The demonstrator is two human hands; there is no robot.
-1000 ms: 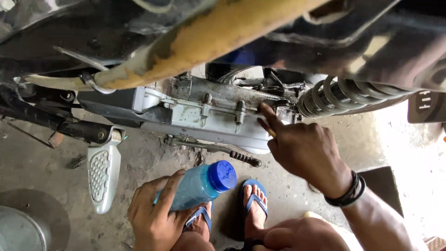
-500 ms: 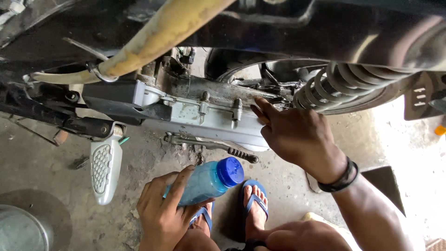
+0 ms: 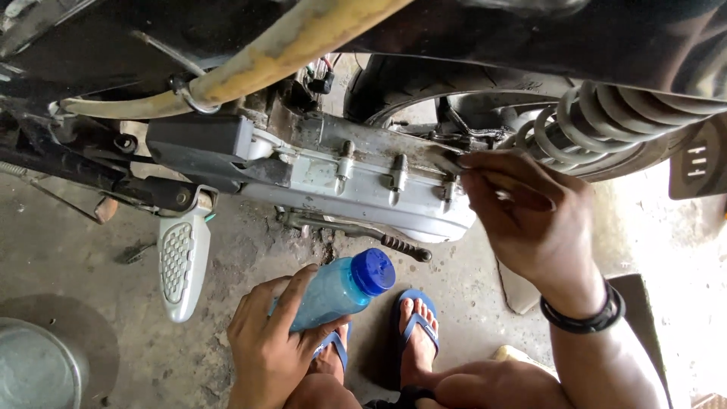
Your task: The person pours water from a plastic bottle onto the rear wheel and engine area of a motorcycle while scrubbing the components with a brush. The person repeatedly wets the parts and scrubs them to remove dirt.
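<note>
Closest in, the left hand [image 3: 269, 344] has its fingers wrapped round a pale blue bottle [image 3: 333, 294] with a blue cap [image 3: 373, 270], held tilted over the feet in blue sandals [image 3: 414, 327]. Further out, the right hand [image 3: 530, 220] pinches something small at the rear top edge of the silver engine cover [image 3: 363, 189]; I cannot tell what. That piece could slip and drop to the gritty concrete floor [image 3: 98, 280]. Beyond sit the coiled shock spring [image 3: 606, 117] and rear tyre [image 3: 424, 79].
</note>
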